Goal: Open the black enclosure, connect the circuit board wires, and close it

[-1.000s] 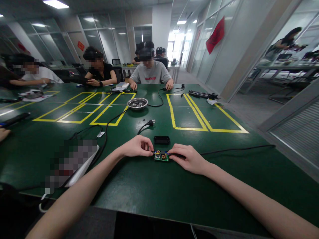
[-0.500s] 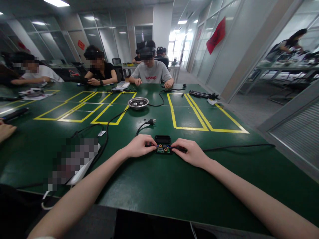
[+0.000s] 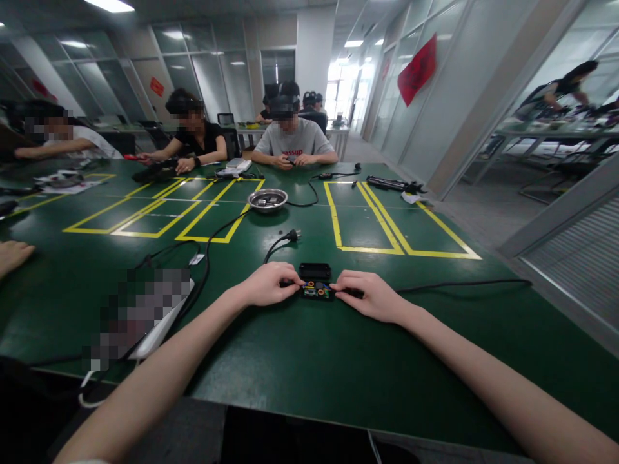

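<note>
In front of me on the table lies a small black plastic case holding a circuit board (image 3: 316, 290) with ring-shaped coils and thin blue and yellow wires. Its black cover (image 3: 314, 270) rests just behind it. My left hand (image 3: 268, 283) is closed in a pinch on the black cable at the case's left end. That cable runs back behind the hand towards a black plug (image 3: 292, 236). My right hand (image 3: 370, 296) pinches the black cable (image 3: 459, 284) at the right end, which trails off rightward. The fingertips partly hide where cables meet board.
A metal bowl (image 3: 267, 200) with small metal parts stands further back. Left of me is a white-edged object (image 3: 157, 335), mostly pixelated, with cables around it. Yellow tape (image 3: 372, 250) marks rectangles on the green table. A black tool (image 3: 391, 184) lies back right. Co-workers (image 3: 294, 138) sit opposite.
My hands have hardly moved; the fingers shift slightly at both ends of the case. Opposite, a person's hands have come together around a small dark object. Another co-worker has lowered a dark item.
</note>
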A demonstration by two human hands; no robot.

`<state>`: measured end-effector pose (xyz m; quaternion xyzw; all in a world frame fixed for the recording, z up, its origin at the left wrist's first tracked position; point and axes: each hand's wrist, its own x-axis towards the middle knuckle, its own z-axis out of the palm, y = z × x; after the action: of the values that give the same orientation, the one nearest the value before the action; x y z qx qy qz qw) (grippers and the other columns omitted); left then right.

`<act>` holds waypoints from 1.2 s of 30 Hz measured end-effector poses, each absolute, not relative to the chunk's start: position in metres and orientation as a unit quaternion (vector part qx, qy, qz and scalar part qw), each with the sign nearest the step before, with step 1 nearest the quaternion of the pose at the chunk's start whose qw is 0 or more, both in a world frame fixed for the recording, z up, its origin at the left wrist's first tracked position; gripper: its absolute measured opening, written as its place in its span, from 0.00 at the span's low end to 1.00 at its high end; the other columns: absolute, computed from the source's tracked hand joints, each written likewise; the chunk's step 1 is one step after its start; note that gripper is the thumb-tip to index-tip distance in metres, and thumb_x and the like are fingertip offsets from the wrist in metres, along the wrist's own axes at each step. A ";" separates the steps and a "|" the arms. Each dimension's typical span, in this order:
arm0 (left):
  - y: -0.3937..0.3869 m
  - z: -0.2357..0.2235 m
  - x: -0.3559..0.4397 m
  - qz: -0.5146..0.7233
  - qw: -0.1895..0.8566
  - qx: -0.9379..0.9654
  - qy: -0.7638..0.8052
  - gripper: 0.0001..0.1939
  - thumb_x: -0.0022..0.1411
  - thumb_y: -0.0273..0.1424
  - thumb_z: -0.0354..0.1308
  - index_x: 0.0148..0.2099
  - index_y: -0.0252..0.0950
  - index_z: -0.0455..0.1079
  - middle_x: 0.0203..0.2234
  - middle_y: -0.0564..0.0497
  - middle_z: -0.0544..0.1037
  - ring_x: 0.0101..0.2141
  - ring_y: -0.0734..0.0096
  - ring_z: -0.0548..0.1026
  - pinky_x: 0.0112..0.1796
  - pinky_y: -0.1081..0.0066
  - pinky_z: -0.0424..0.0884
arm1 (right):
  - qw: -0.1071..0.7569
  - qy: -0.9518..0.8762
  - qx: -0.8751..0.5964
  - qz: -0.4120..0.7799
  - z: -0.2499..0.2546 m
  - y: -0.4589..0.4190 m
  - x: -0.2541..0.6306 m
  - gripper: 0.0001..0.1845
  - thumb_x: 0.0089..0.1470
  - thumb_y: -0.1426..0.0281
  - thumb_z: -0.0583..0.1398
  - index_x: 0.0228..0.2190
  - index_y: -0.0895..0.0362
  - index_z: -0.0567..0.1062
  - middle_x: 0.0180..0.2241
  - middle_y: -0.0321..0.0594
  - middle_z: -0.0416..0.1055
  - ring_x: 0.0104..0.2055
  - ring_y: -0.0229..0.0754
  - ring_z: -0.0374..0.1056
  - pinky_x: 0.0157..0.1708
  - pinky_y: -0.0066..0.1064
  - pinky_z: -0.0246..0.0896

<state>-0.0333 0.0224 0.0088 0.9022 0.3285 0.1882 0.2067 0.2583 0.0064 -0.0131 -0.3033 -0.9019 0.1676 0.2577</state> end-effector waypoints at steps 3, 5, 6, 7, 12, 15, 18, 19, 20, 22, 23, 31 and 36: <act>0.022 0.006 -0.032 0.196 0.155 0.909 0.334 0.11 0.67 0.30 0.56 0.41 0.38 0.81 0.36 0.48 0.80 0.37 0.67 0.77 0.41 0.71 0.71 | 0.248 -0.908 -0.321 0.107 -0.014 0.008 0.258 0.09 0.65 0.70 0.58 0.36 0.54 0.79 0.36 0.43 0.77 0.38 0.44 0.74 0.37 0.32 0.68; 0.023 0.005 -0.033 0.200 0.124 0.910 0.341 0.11 0.68 0.30 0.55 0.41 0.39 0.81 0.38 0.48 0.80 0.39 0.66 0.78 0.41 0.71 0.72 | 0.242 -0.907 -0.337 0.070 -0.014 0.009 0.256 0.10 0.65 0.70 0.57 0.36 0.54 0.79 0.36 0.44 0.77 0.38 0.45 0.73 0.37 0.32 0.67; 0.023 0.005 -0.033 0.197 0.114 0.911 0.343 0.11 0.67 0.30 0.55 0.42 0.39 0.81 0.39 0.47 0.81 0.40 0.65 0.78 0.41 0.71 0.72 | 0.240 -0.908 -0.339 0.058 -0.014 0.009 0.255 0.10 0.65 0.71 0.57 0.36 0.54 0.79 0.36 0.44 0.76 0.38 0.45 0.73 0.37 0.33 0.67; 0.024 0.005 -0.033 0.193 0.108 0.913 0.343 0.11 0.66 0.30 0.56 0.42 0.39 0.81 0.40 0.47 0.81 0.40 0.65 0.78 0.41 0.70 0.72 | 0.238 -0.910 -0.337 0.052 -0.014 0.009 0.255 0.10 0.65 0.71 0.57 0.37 0.54 0.79 0.36 0.45 0.76 0.38 0.46 0.72 0.37 0.34 0.68; 0.023 0.003 -0.031 0.218 0.129 0.903 0.346 0.10 0.63 0.31 0.58 0.41 0.39 0.81 0.40 0.47 0.81 0.40 0.64 0.78 0.43 0.68 0.74 | 0.278 -0.896 -0.335 0.094 -0.015 0.009 0.253 0.10 0.63 0.70 0.58 0.38 0.53 0.81 0.41 0.45 0.76 0.42 0.47 0.72 0.44 0.41 0.70; 0.026 -0.002 -0.027 0.279 0.145 0.862 0.397 0.11 0.66 0.31 0.56 0.38 0.38 0.81 0.35 0.47 0.82 0.39 0.64 0.78 0.43 0.67 0.73 | 0.335 -0.841 -0.400 0.143 -0.022 0.014 0.253 0.12 0.64 0.66 0.58 0.42 0.55 0.82 0.42 0.45 0.75 0.40 0.46 0.73 0.41 0.39 0.72; 0.031 -0.010 -0.024 0.295 0.131 0.827 0.460 0.09 0.64 0.32 0.59 0.41 0.38 0.81 0.34 0.48 0.82 0.39 0.62 0.77 0.45 0.64 0.73 | 0.344 -0.803 -0.464 0.148 -0.029 0.021 0.251 0.14 0.64 0.65 0.58 0.43 0.56 0.82 0.41 0.46 0.76 0.39 0.46 0.73 0.39 0.39 0.72; 0.032 -0.012 -0.022 0.295 0.137 0.818 0.474 0.10 0.64 0.33 0.60 0.41 0.37 0.82 0.34 0.48 0.82 0.38 0.62 0.77 0.44 0.64 0.73 | 0.340 -0.801 -0.469 0.149 -0.030 0.022 0.250 0.13 0.63 0.66 0.58 0.42 0.56 0.83 0.40 0.46 0.77 0.40 0.47 0.74 0.40 0.39 0.72; 0.033 -0.014 -0.021 0.294 0.152 0.809 0.485 0.11 0.64 0.34 0.60 0.42 0.37 0.82 0.34 0.47 0.82 0.38 0.62 0.78 0.44 0.65 0.73 | 0.337 -0.802 -0.468 0.155 -0.031 0.024 0.249 0.13 0.63 0.67 0.59 0.41 0.55 0.83 0.40 0.45 0.77 0.41 0.47 0.74 0.41 0.39 0.72; 0.034 -0.016 -0.019 0.302 0.203 0.785 0.501 0.11 0.64 0.34 0.60 0.42 0.36 0.82 0.35 0.47 0.84 0.37 0.62 0.79 0.42 0.65 0.74 | 0.338 -0.800 -0.460 0.184 -0.031 0.024 0.247 0.12 0.62 0.68 0.59 0.40 0.55 0.83 0.41 0.45 0.79 0.43 0.47 0.75 0.42 0.38 0.72; 0.034 -0.017 -0.018 0.310 0.233 0.770 0.507 0.11 0.63 0.34 0.61 0.43 0.35 0.82 0.36 0.47 0.84 0.37 0.62 0.79 0.42 0.66 0.74 | 0.342 -0.795 -0.458 0.202 -0.031 0.024 0.247 0.12 0.62 0.68 0.59 0.40 0.55 0.84 0.41 0.45 0.79 0.42 0.47 0.76 0.42 0.38 0.72; 0.034 -0.018 -0.016 0.383 0.315 0.702 0.512 0.10 0.60 0.34 0.65 0.39 0.34 0.83 0.34 0.47 0.85 0.36 0.62 0.81 0.41 0.66 0.74 | 0.393 -0.744 -0.463 0.278 -0.027 0.019 0.245 0.15 0.60 0.63 0.61 0.40 0.57 0.84 0.39 0.43 0.83 0.38 0.47 0.77 0.38 0.37 0.71; 0.032 -0.016 -0.016 0.390 0.319 0.700 0.506 0.10 0.59 0.33 0.65 0.39 0.34 0.83 0.34 0.47 0.86 0.36 0.62 0.81 0.40 0.67 0.74 | 0.407 -0.741 -0.445 0.294 -0.025 0.017 0.246 0.15 0.60 0.63 0.60 0.41 0.57 0.84 0.40 0.45 0.83 0.39 0.47 0.77 0.39 0.38 0.72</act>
<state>-0.0162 0.0325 -0.0159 0.6998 0.5062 0.3899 0.3195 0.2456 0.0175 -0.0246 -0.4454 -0.7412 0.2937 0.4074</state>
